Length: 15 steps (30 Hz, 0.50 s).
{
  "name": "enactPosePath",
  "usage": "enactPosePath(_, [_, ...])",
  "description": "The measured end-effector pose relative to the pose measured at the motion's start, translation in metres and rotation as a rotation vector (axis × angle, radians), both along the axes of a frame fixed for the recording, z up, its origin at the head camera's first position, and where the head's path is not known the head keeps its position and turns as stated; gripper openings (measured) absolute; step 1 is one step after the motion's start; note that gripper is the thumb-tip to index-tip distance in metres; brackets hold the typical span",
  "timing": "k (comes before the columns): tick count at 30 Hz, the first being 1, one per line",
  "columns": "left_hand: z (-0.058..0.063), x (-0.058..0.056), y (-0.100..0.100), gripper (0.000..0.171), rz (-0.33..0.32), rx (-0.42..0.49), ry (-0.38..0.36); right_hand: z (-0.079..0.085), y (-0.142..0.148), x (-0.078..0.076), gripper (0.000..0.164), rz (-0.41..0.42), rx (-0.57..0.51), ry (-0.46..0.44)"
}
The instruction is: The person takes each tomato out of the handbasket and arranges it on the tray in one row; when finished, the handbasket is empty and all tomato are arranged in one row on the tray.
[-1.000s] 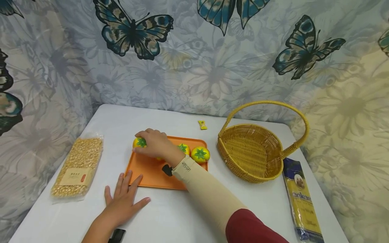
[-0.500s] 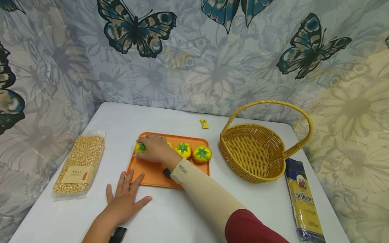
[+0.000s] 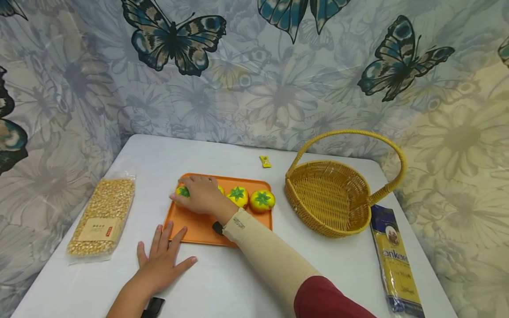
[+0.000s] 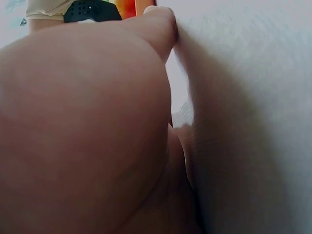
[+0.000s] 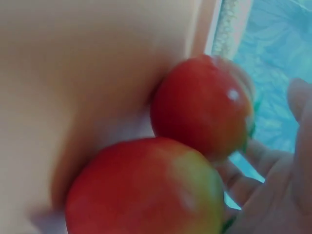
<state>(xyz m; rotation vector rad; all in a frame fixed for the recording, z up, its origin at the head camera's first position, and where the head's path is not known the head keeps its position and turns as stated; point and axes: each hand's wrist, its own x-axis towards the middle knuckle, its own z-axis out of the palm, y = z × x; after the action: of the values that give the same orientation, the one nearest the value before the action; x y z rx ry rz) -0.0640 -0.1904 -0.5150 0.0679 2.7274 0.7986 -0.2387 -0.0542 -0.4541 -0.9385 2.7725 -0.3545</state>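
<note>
In the head view, my right hand (image 3: 203, 194) lies over the far-left tomato (image 3: 183, 191) on an orange tray (image 3: 191, 227). That tomato has a green star-shaped top. The right wrist view shows its red side (image 5: 200, 107); fingers are behind it, while the thumb (image 5: 300, 100) stands apart from it. A nearer tomato (image 5: 141, 190) sits under the palm. Two more tomatoes, a middle one (image 3: 237, 196) and a right-hand one (image 3: 262, 201), complete the row. My left hand (image 3: 159, 263) rests flat, fingers spread, by the tray's front-left corner.
A wicker basket (image 3: 294, 198) with a tall handle stands right of the tray. Beside it lies a blue and yellow packet (image 3: 399, 265). A bag of yellow kernels (image 3: 101, 216) lies at left. Behind the tray is a small yellow wrapped sweet (image 3: 265, 161).
My right hand has lowered the far-left tomato onto the tray, and its thumb has since spread away from the fruit. The left hand has stayed in place.
</note>
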Motion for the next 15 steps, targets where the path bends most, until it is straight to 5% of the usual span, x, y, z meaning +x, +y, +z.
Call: enactPosePath(15, [-0.003, -0.004, -0.001, 0.101, -0.007, 0.007, -0.033, 0.06, 0.085, 0.006, 0.065, -0.152, -0.297, 0.107])
